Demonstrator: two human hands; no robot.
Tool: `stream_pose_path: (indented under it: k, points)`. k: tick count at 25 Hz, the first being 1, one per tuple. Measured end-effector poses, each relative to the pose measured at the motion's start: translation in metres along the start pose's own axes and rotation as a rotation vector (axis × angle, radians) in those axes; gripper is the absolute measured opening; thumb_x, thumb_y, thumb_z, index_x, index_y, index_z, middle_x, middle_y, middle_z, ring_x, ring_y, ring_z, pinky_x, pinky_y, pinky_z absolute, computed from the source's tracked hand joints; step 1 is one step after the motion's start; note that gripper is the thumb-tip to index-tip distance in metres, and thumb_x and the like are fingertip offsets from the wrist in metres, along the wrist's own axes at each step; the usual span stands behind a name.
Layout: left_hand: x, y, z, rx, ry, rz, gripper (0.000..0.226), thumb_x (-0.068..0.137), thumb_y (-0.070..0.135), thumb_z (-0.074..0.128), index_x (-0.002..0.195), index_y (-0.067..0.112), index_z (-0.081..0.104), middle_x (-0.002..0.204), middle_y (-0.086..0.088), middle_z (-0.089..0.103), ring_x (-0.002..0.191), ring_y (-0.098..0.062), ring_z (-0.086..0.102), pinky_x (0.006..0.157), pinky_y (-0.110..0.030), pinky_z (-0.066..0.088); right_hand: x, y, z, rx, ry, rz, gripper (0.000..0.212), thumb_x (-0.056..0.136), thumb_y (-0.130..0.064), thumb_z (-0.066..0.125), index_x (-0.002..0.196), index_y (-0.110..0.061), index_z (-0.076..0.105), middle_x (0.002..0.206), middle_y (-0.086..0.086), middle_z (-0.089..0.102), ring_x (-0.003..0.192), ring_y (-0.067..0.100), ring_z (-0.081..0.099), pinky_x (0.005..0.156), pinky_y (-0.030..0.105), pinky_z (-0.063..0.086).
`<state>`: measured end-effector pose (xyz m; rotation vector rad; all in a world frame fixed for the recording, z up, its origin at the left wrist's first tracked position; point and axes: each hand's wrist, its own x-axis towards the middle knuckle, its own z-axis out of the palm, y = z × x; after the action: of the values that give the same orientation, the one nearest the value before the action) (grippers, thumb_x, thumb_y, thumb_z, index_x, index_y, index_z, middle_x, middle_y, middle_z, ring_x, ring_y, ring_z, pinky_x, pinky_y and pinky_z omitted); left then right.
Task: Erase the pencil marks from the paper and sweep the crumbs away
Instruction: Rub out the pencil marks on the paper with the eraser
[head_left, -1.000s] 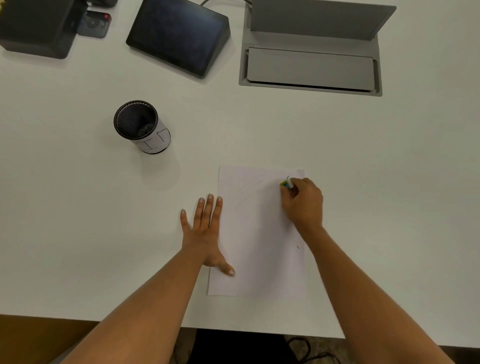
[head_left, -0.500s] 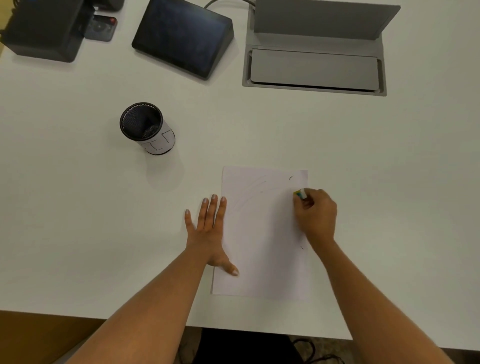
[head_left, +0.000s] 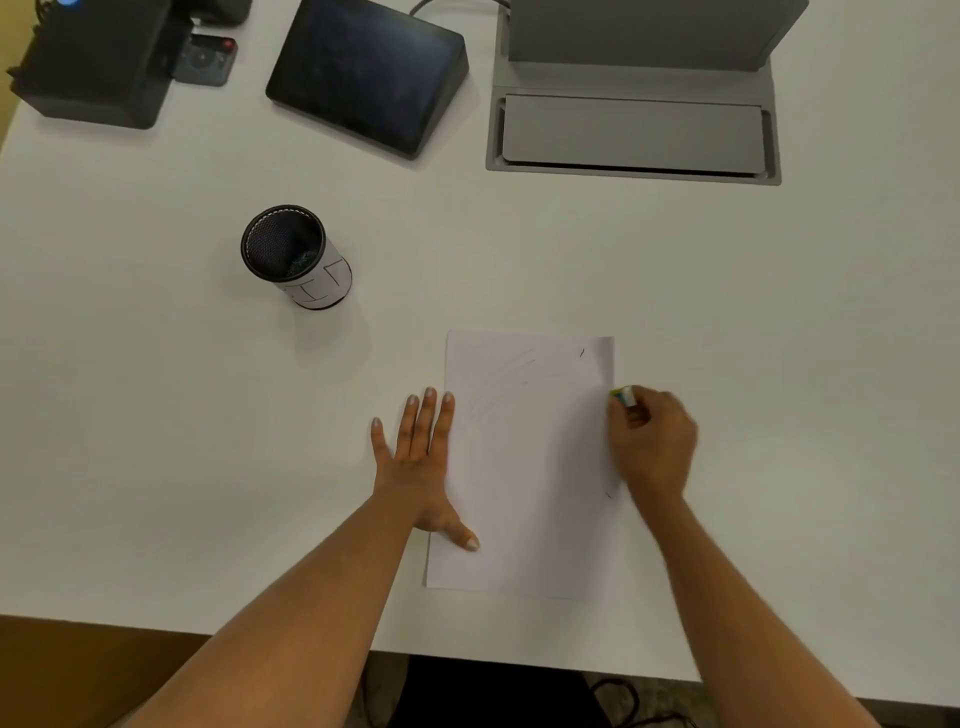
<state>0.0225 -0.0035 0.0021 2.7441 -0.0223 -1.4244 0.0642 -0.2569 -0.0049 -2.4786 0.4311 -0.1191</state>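
A white sheet of paper (head_left: 524, 467) lies near the front edge of the white table (head_left: 156, 415). Faint curved pencil strokes cross its upper half, with a short dark mark (head_left: 582, 352) near the top right corner and another (head_left: 609, 493) at the right edge. My left hand (head_left: 415, 457) lies flat with spread fingers on the sheet's left edge, thumb on the paper. My right hand (head_left: 652, 441) is closed around a small eraser (head_left: 623, 396) with a green and blue band, at the sheet's right edge.
A black mesh pen cup (head_left: 293, 254) stands to the left beyond the paper. At the back are a dark angled screen (head_left: 363, 78), a black box (head_left: 93, 62), a small remote (head_left: 205, 58) and a grey open cable hatch (head_left: 634, 130).
My right hand with the eraser has slid rightward and toward me, from the sheet's top right area to its right edge. My left hand stays pressed on the paper.
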Motion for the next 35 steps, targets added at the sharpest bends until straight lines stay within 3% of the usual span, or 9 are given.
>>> stream_pose_path:
  k: [4,6,11,14,18,23,26,29,35]
  points:
    - [0.000,0.003,-0.002,0.013,-0.002,-0.025,0.169,0.048,0.077,0.081,0.126,0.020,-0.059,0.135,-0.004,-0.064,0.126,-0.025,-0.057,0.107,-0.068,-0.026,-0.103,-0.059,0.042,0.086,-0.456,-0.436,0.003,0.083,-0.012,0.067,0.082,-0.009,0.068,0.072,0.006,0.062,0.061,0.021,0.057,0.056,0.032,0.051]
    - [0.000,0.003,-0.001,0.025,-0.004,-0.031,0.167,0.051,0.075,0.080,0.126,0.019,-0.058,0.135,-0.005,-0.064,0.126,-0.026,-0.056,0.108,-0.068,-0.025,-0.104,-0.060,0.056,0.060,-0.570,-0.641,0.009,0.085,-0.015,0.061,0.083,-0.007,0.065,0.074,0.008,0.060,0.062,0.024,0.056,0.053,0.037,0.050]
    - [0.001,0.001,0.000,0.023,0.006,-0.020,0.173,0.042,0.084,0.078,0.126,0.019,-0.059,0.131,-0.004,-0.066,0.125,-0.026,-0.056,0.109,-0.067,-0.022,0.008,-0.066,0.059,-0.002,-0.267,-0.366,0.012,0.086,-0.016,0.063,0.078,-0.008,0.065,0.072,0.005,0.057,0.063,0.021,0.054,0.057,0.027,0.042]
    - [0.001,0.001,0.002,0.039,0.020,-0.008,0.173,0.043,0.084,0.078,0.125,0.017,-0.059,0.132,-0.005,-0.065,0.123,-0.027,-0.058,0.107,-0.068,-0.023,-0.031,-0.072,0.054,0.035,-0.389,-0.411,0.009,0.087,-0.017,0.063,0.081,-0.012,0.067,0.072,0.002,0.057,0.062,0.018,0.055,0.056,0.022,0.037]
    - [0.003,0.001,0.002,0.035,0.020,-0.013,0.173,0.044,0.082,0.079,0.127,0.014,-0.056,0.135,-0.008,-0.063,0.127,-0.029,-0.055,0.103,-0.067,-0.026,-0.083,-0.061,0.053,0.041,-0.675,-0.789,0.011,0.086,-0.019,0.061,0.086,-0.010,0.066,0.074,0.006,0.059,0.062,0.023,0.056,0.052,0.036,0.050]
    - [0.003,0.002,0.001,0.050,0.020,-0.032,0.176,0.041,0.083,0.079,0.132,0.014,-0.054,0.134,-0.007,-0.063,0.126,-0.028,-0.055,0.101,-0.067,-0.028,0.018,-0.085,0.071,0.022,-0.326,-0.414,0.012,0.084,-0.019,0.066,0.077,-0.010,0.067,0.071,0.002,0.056,0.062,0.019,0.054,0.058,0.027,0.043]
    - [0.003,0.002,0.002,0.069,0.012,-0.033,0.174,0.044,0.083,0.079,0.131,0.013,-0.054,0.137,-0.009,-0.062,0.122,-0.029,-0.058,0.100,-0.068,-0.029,-0.025,-0.086,0.065,0.040,-0.424,-0.433,0.013,0.085,-0.018,0.064,0.076,-0.010,0.067,0.069,0.004,0.057,0.059,0.018,0.053,0.057,0.031,0.046]
    - [0.002,0.005,-0.001,0.091,-0.014,-0.036,0.171,0.048,0.082,0.078,0.128,0.012,-0.056,0.132,-0.010,-0.065,0.119,-0.030,-0.060,0.100,-0.072,-0.025,-0.066,-0.077,0.058,0.017,-0.636,-0.662,0.010,0.085,-0.016,0.063,0.081,-0.009,0.068,0.071,0.006,0.059,0.059,0.020,0.055,0.055,0.036,0.050]
    - [0.001,0.007,-0.002,0.052,-0.026,-0.072,0.173,0.045,0.079,0.082,0.129,0.015,-0.056,0.133,-0.008,-0.064,0.123,-0.027,-0.057,0.102,-0.074,-0.021,0.005,-0.104,0.081,0.035,-0.360,-0.444,0.009,0.084,-0.013,0.065,0.079,-0.006,0.069,0.073,0.007,0.058,0.060,0.018,0.052,0.057,0.029,0.046]
